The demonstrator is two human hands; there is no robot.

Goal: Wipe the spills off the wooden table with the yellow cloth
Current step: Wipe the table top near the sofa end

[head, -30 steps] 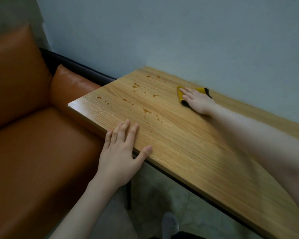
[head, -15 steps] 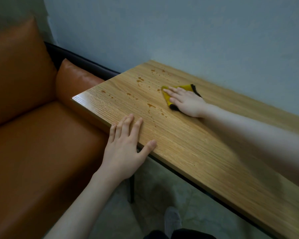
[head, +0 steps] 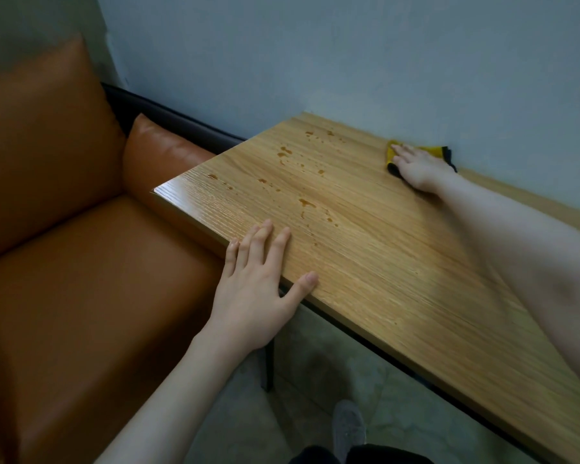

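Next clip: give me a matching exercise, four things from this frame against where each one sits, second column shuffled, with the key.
Things:
1. yellow cloth
2. left hand
3. spills
4. sofa

Places:
A. flat on the table's near edge
B. beside the table's end
C. under the right hand, by the wall
D. scattered across the wooden table top

Pairs: 1-C, 2-A, 3-D, 4-B

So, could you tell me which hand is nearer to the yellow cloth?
Right. The right hand presses flat on the yellow cloth by the wall; the left hand rests on the table's near edge, well away.
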